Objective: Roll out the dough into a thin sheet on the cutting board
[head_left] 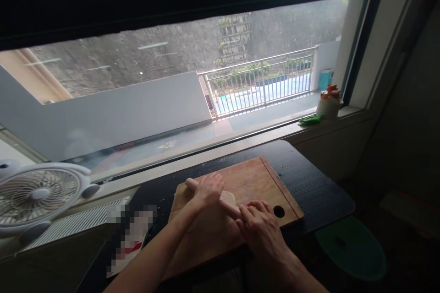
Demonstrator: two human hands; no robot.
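Observation:
A wooden rolling pin (230,208) lies slantwise over a cutting board (249,176), its far end toward the upper left. My left hand (209,189) rests on the pin near that end, fingers laid over it. Around the near end, my right hand (260,224) has its fingers curled. Pale, flat, round dough (228,197) shows beyond the pin between my hands; my left hand and the pin cover part of it. The board has a dark round hole (278,211) near its right corner, just beyond my right hand.
The board sits on a dark table (302,178) by a window. A white fan (41,194) stands at the left, and a partly blurred packet (132,242) lies near my left forearm. On the sill are a white container (328,107) and a green item (310,120). A green stool (350,247) is lower right.

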